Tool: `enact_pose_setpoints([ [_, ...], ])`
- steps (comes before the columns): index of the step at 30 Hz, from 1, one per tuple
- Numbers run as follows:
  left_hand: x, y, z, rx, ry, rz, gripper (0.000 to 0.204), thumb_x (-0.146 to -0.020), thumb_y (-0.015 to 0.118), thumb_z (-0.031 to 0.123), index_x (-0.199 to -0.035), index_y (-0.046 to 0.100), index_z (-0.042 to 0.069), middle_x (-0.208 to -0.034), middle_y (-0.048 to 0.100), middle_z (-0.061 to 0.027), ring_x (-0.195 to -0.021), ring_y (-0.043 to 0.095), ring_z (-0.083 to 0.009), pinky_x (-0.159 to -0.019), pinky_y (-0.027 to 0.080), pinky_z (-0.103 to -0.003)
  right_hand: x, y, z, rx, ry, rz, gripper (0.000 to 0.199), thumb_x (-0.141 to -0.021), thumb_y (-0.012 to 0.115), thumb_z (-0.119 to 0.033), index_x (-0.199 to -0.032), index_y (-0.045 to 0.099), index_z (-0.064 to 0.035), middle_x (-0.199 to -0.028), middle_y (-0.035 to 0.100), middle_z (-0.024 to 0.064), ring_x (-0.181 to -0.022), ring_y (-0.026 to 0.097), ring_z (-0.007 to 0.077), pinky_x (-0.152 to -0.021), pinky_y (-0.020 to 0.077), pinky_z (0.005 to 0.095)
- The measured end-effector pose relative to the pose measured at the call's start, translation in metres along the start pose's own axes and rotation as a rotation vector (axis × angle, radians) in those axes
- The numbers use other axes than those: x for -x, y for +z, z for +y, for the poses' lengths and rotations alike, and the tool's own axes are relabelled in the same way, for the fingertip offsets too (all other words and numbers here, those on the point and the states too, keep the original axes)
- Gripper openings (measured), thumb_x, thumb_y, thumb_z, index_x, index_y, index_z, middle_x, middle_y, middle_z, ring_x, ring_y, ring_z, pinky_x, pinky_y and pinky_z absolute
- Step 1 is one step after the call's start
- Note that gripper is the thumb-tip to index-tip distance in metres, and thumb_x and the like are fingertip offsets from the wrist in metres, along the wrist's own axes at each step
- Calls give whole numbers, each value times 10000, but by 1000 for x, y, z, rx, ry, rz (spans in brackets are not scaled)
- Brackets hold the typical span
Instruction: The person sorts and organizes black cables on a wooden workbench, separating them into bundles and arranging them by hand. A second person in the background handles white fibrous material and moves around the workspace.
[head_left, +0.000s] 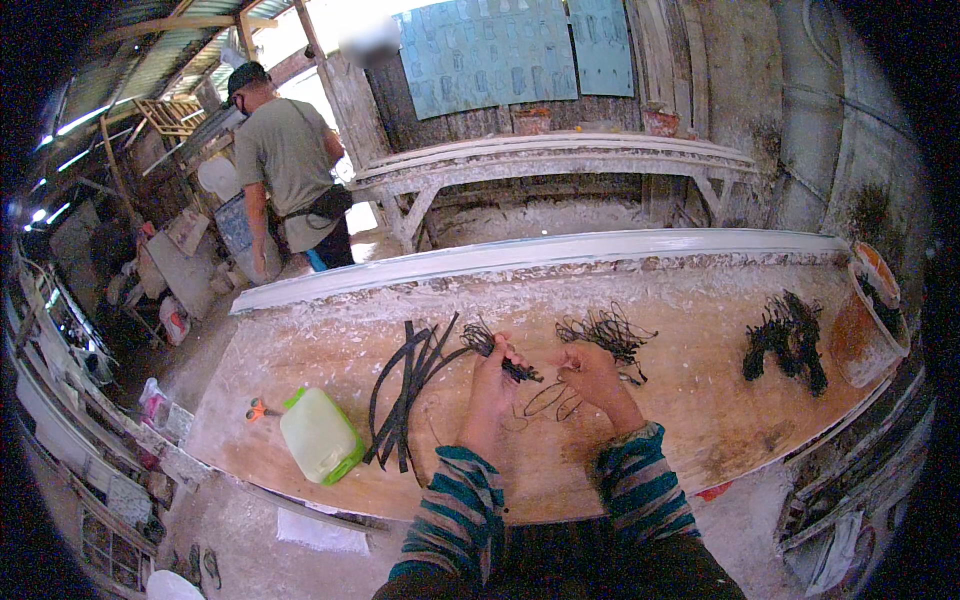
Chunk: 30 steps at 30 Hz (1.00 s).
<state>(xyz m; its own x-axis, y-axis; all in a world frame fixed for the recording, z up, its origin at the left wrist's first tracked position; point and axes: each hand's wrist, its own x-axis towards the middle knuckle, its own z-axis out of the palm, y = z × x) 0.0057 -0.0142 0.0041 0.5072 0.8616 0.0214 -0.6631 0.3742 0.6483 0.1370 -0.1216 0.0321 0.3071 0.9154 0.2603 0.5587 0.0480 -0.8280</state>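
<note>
My left hand is closed around a bundle of thin black cords, whose looped ends stick out past the fingers. My right hand is pinched just to its right, at a thin dark cord that hangs in loops between the hands over the wooden tabletop. Beyond the right hand lies a loose tangle of black looped cords. Several flat black strips lie crossed left of my left hand.
Left on the table are a clear plastic box with green edges and orange-handled scissors. Bundled black cords and a stained orange bucket are at the right. A white rail edges the far side. A person stands beyond, back turned.
</note>
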Motion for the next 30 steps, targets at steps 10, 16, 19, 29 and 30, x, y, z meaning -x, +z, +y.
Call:
enact_pose_setpoints([
  [10,-1,-8,10,30,37,-36,370,-869,495,334,-1073,441,30,-629,368,34,-506,339,-68,-520,346,-239,3,7,29,745,-54,80,149,-631,631,-106,-740,682,-193,-822,582,40,-865,536,255,-754,343,419],
  [16,-1,-6,10,-6,-3,8,351,-875,491,325,-1073,446,39,-632,372,34,-512,346,-69,-526,352,-238,-2,8,34,773,8,89,81,-624,628,-118,-676,660,-171,-782,563,34,-838,530,261,-728,352,417],
  [19,0,-4,9,-61,12,26,341,-873,498,320,-1065,455,41,-631,374,35,-515,347,-70,-527,353,-237,-3,9,37,781,0,150,55,-637,629,-130,-673,645,-167,-785,572,31,-830,531,259,-716,361,406],
  [29,-4,-9,13,20,157,144,289,-889,476,291,-1053,451,55,-615,349,37,-504,347,-68,-517,363,-242,0,-1,10,485,-34,267,43,-691,624,-124,-730,623,-143,-724,623,45,-734,571,237,-678,406,401],
  [30,-5,-10,14,11,170,144,296,-886,480,297,-1054,453,54,-616,349,38,-504,347,-68,-517,365,-243,-1,-1,11,432,-31,271,50,-699,628,-116,-745,625,-138,-716,622,45,-721,576,220,-666,419,378],
])
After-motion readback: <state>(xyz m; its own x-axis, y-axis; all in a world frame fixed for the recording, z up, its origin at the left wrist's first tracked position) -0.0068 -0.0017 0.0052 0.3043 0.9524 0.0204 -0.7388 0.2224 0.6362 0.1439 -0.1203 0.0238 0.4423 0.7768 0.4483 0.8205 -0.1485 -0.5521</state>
